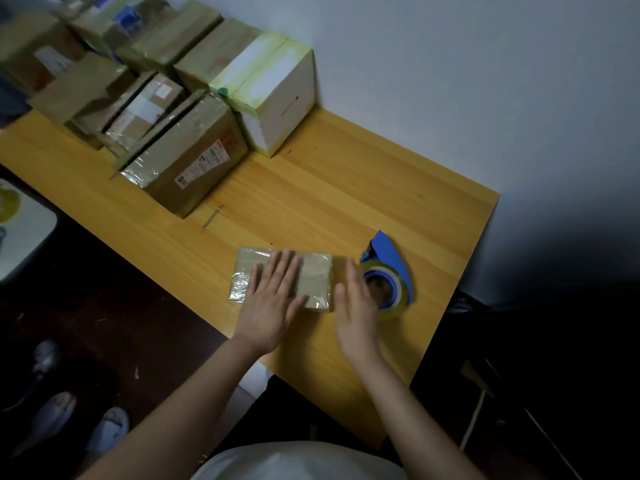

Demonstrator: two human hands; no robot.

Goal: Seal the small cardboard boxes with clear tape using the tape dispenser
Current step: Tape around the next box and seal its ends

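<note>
A small flat cardboard box [315, 278], shiny with clear tape, lies near the front edge of the wooden table [346, 188]. My left hand [273, 299] lies flat on top of it with straight, spread fingers. To its right sits the blue tape dispenser [389, 271] with a roll of clear tape. My right hand [356, 306] is blurred, fingers straight, edge-on between the box and the dispenser, partly covering the roll. It holds nothing that I can see.
Several taped cardboard boxes [187, 157] and a white box [277, 98] are stacked at the table's far left against the wall. The table's right edge borders a dark area. Feet in slippers [107, 431] stand on the floor at the lower left.
</note>
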